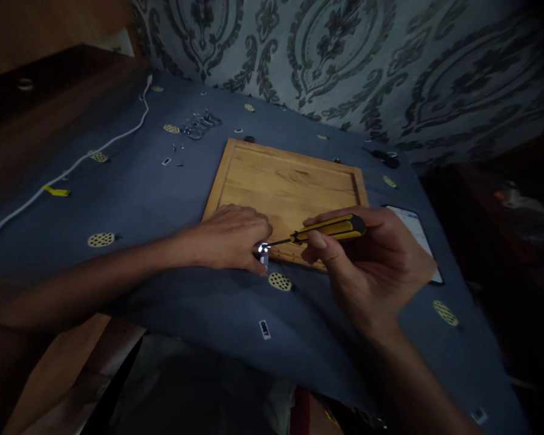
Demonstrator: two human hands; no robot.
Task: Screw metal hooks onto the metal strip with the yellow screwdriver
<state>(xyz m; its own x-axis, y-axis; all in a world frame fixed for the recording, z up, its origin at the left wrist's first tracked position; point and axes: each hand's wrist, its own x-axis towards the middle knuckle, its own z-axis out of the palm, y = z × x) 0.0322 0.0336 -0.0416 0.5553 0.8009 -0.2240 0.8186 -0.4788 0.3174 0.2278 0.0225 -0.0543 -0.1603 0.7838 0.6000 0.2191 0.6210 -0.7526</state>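
My left hand (233,235) is closed, pinching a small shiny metal part (263,254) at the near edge of a wooden board (290,178). My right hand (367,260) grips a screwdriver (330,229) with a yellow and black handle. Its thin shaft points left and its tip meets the metal part between my left fingers. The board lies on a blue cloth (140,199) printed with yellow spotted shapes.
A white cable (95,151) runs along the cloth's left side. Small screws and clear metal bits (199,125) lie beyond the board's far left corner. A phone (414,232) lies right of the board, partly behind my right hand. A dark small object (387,158) sits far right.
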